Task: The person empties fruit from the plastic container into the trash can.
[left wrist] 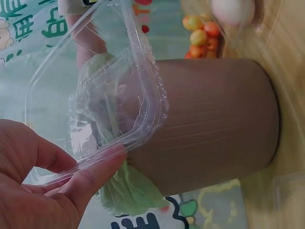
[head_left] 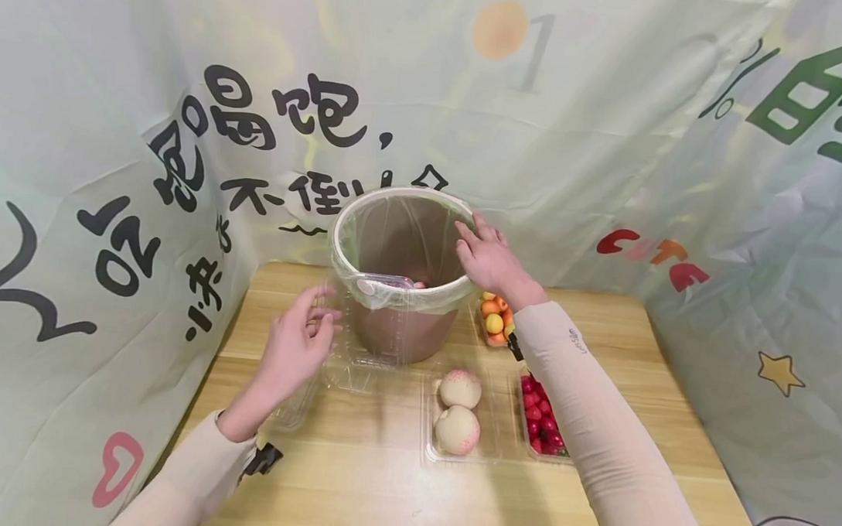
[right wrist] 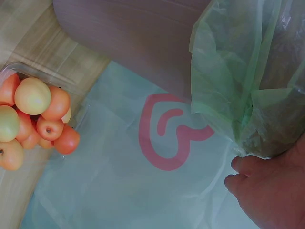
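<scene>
Tipping a clear clamshell tray [head_left: 363,323] against the near rim of a brown bin [head_left: 403,270], the left hand [head_left: 296,351] pinches the tray's outer edge, its long side slanting into the bin's mouth. The right hand [head_left: 491,258], fingers extended, rests on the bin's right rim. Beside the bin: peaches [head_left: 457,411], cherry tomatoes [head_left: 541,422], small orange fruits [head_left: 497,318], each in trays.

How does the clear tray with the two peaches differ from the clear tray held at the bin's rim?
The peach tray lies flat on the table; the held tray is tilted against the brown bin. The peach tray holds two peaches; the held tray looks empty. No hand touches the peach tray; the left hand grips the held tray. Both are clear plastic.
</scene>
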`<state>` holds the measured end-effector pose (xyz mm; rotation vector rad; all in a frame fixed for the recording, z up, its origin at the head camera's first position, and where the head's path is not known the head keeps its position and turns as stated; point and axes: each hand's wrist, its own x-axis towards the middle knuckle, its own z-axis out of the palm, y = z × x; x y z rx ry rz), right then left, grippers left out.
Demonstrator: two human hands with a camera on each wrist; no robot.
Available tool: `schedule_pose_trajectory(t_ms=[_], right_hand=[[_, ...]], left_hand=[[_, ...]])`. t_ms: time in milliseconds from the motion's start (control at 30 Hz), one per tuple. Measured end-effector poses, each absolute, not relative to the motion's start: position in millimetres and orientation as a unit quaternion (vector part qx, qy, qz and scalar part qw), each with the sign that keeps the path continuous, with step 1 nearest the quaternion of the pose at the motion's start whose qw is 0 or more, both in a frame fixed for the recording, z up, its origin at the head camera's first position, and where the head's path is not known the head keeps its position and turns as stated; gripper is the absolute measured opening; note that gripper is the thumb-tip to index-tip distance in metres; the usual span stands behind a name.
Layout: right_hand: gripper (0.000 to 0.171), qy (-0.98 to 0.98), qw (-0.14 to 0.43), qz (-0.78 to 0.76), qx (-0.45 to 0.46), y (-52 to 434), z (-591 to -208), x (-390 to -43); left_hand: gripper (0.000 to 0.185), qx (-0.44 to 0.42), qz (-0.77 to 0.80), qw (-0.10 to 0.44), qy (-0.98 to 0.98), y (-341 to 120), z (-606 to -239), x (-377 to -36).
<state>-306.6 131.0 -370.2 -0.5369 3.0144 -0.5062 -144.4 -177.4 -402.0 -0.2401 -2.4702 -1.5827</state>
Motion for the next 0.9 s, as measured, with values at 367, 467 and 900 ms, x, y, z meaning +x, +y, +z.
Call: schedule_pose_trajectory(t_ms=[367, 467, 900], right_hand=[[0.064, 0.972, 0.024, -0.164, -0.168, 132.0, -371.4, -306.0], [0.065, 0.972, 0.023, -0.165, -0.168, 131.9, -371.6, -305.9], [0.064, 0.972, 0.020, -0.165, -0.169, 130.7, -370.3, -306.2]], left_hand=[[0.042, -0.096, -0.520, 0.092, -0.844, -174.6, -429.3, -136.0], [0.042, -0.088, -0.513, 0.081, -0.850, -173.5, -436.7, -134.8], [0.043, -0.042, -0.510, -0.011, -0.859, -170.6, -486.9, -135.0]])
